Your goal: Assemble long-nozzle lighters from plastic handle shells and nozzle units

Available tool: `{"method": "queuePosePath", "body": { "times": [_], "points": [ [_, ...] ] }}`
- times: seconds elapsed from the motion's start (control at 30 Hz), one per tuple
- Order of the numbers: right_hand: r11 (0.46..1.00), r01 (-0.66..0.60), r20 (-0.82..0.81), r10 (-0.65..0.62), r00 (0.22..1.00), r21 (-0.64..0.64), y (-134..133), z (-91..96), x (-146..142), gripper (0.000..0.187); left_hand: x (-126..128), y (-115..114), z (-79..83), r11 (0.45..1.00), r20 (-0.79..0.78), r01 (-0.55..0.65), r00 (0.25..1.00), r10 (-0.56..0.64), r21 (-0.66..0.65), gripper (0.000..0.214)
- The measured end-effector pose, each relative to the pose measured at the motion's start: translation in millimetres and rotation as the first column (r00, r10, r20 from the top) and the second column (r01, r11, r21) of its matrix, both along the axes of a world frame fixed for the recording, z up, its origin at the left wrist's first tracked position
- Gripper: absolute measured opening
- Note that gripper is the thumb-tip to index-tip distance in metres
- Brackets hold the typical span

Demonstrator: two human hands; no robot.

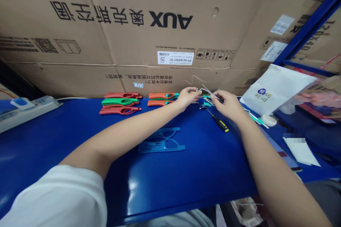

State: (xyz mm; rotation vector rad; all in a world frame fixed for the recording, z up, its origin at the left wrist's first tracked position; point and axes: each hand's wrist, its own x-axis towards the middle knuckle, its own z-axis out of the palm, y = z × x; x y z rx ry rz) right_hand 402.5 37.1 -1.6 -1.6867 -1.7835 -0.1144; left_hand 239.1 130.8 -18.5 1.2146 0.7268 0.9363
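Note:
My left hand (188, 97) is closed in a pinch on one end of a thin white wire (204, 89) at the back of the blue table. Close by, my right hand (227, 105) has its fingers closed on the wire's other side. Small green and metal pieces (208, 100) lie below the wire, partly hidden by my fingers. A screwdriver (220, 123) with a black and yellow handle rests in front of them. Two translucent blue lighter shell halves (163, 145) lie nearer to me, partly behind my left forearm.
Red and green lighters (119, 101) and orange ones (161, 95) line the back edge. Behind stands a large cardboard box (119, 53). To the right are a white paper bag (275, 88), a white round piece (268, 120) and pens; a power strip (29, 113) is at left.

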Motion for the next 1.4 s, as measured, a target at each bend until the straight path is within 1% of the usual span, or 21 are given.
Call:
{"method": "queuePosePath", "body": {
  "times": [0.07,0.13,0.23,0.3,0.37,0.4,0.43,0.47,0.5,0.53,0.57,0.6,0.67,0.73,0.8,0.93,1.0,1.1,1.2,1.33,1.4],
  "points": [
    [0.993,-0.119,0.037,0.119,0.992,-0.013,-3.5,2.5,-7.4,0.021,-24.7,-7.1,-4.0,0.993,-0.153,-0.012,0.988,0.030,0.114,0.038],
    [0.978,-0.207,0.059,0.208,0.976,-0.022,-7.2,5.2,-16.8,0.020,-56.5,-19.8,-9.2,0.973,-0.278,-0.007,0.958,0.073,0.231,0.064],
    [0.958,-0.286,0.058,0.287,0.956,-0.028,-13.8,9.2,-33.9,0.021,-111.5,-48.6,-14.0,0.917,-0.411,0.094,0.908,0.082,0.389,0.081],
    [0.945,-0.327,0.032,0.328,0.944,-0.033,-18.8,11.4,-47.2,0.023,-146.7,-71.0,-13.2,0.867,-0.466,0.161,0.880,0.089,0.471,0.074],
    [0.918,-0.392,-0.054,0.389,0.920,-0.058,-24.2,12.5,-61.8,0.025,-176.4,-91.8,-10.8,0.826,-0.522,0.231,0.849,0.087,0.514,0.053],
    [0.897,-0.433,-0.114,0.424,0.899,-0.082,-27.1,12.7,-69.6,0.026,-188.6,-100.8,-9.8,0.792,-0.565,0.301,0.823,0.066,0.531,0.044],
    [0.873,-0.474,-0.172,0.451,0.875,-0.120,-30.2,12.7,-77.6,0.028,-198.9,-108.6,-9.3,0.696,-0.657,0.435,0.751,0.070,0.572,0.046],
    [0.843,-0.512,-0.229,0.473,0.851,-0.162,-33.3,12.5,-85.7,0.030,-207.5,-115.1,-9.4,0.613,-0.735,0.541,0.671,0.099,0.576,0.052],
    [0.813,-0.547,-0.279,0.487,0.827,-0.202,-36.5,12.2,-93.7,0.032,-214.5,-120.5,-10.2,0.553,-0.783,0.613,0.610,0.122,0.564,0.056],
    [0.786,-0.573,-0.319,0.496,0.808,-0.231,-39.8,11.9,-101.4,0.033,-220.4,-124.7,-11.3,0.510,-0.817,0.664,0.556,0.153,0.547,0.057],
    [0.762,-0.596,-0.345,0.504,0.792,-0.253,-43.0,11.5,-108.4,0.034,-225.2,-128.0,-12.7,0.482,-0.836,0.695,0.519,0.177,0.533,0.055],
    [0.744,-0.612,-0.362,0.511,0.780,-0.268,-46.1,11.1,-114.5,0.035,-229.4,-130.5,-13.9,0.465,-0.846,0.712,0.495,0.199,0.526,0.052],
    [0.715,-0.637,-0.375,0.528,0.762,-0.287,-51.7,9.7,-123.2,0.035,-236.4,-133.5,-15.4,0.444,-0.846,0.721,0.476,0.240,0.532,0.048],
    [0.696,-0.653,-0.392,0.535,0.748,-0.297,-56.2,6.6,-126.5,0.035,-242.1,-134.5,-14.8,0.428,-0.834,0.716,0.480,0.271,0.552,0.047],
    [0.692,-0.651,-0.425,0.511,0.747,-0.313,-59.3,0.9,-125.6,0.035,-246.4,-133.9,-13.1,0.418,-0.821,0.707,0.490,0.293,0.571,0.047],
    [0.720,-0.620,-0.539,0.404,0.740,-0.311,-60.7,-16.8,-120.1,0.031,-249.0,-130.9,-11.9,0.415,-0.811,0.697,0.488,0.324,0.585,0.046],
    [0.729,-0.619,-0.564,0.390,0.728,-0.294,-59.5,-25.6,-118.9,0.026,-248.3,-130.2,-13.7,0.413,-0.808,0.695,0.486,0.333,0.589,0.047],
    [0.704,-0.639,-0.565,0.404,0.719,-0.310,-57.4,-33.9,-120.3,0.022,-247.0,-131.0,-17.2,0.405,-0.799,0.690,0.493,0.344,0.600,0.050],
    [0.680,-0.654,-0.568,0.409,0.714,-0.331,-57.3,-36.0,-123.0,0.021,-246.6,-132.8,-18.6,0.391,-0.787,0.684,0.510,0.347,0.616,0.044],
    [0.701,-0.640,-0.538,0.424,0.729,-0.316,-58.1,-33.7,-124.5,0.020,-246.9,-133.9,-17.8,0.375,-0.757,0.657,0.555,0.346,0.654,0.039],
    [0.716,-0.629,-0.503,0.440,0.744,-0.303,-57.8,-31.7,-124.1,0.020,-246.7,-133.1,-18.0,0.372,-0.726,0.624,0.594,0.347,0.688,0.037]
  ]
}}
